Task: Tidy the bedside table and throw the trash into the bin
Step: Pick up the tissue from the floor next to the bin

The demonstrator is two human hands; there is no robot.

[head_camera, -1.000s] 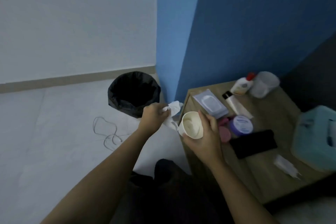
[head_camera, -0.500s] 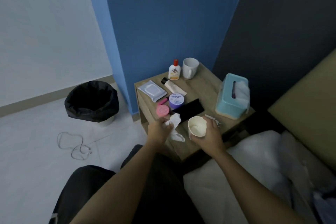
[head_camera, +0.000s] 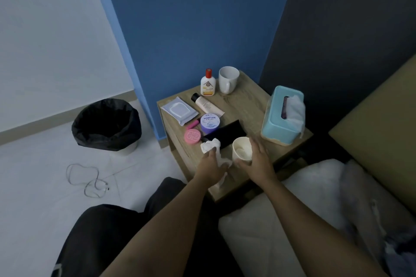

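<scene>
My left hand grips a crumpled white tissue over the front of the wooden bedside table. Beside it, my right hand holds a white paper cup upright, just above the table's front part. A bin lined with a black bag stands on the floor to the left of the table, well away from both hands.
On the table lie a wipes pack, a tube, a purple jar, a pink tin, a black phone, a lotion bottle, a white mug and a teal tissue box. A white cable lies on the floor. Bedding is at right.
The view swung from the bin side back over the table. Both hands, still holding tissue and cup, moved from beside the table's left edge to above its front part.
</scene>
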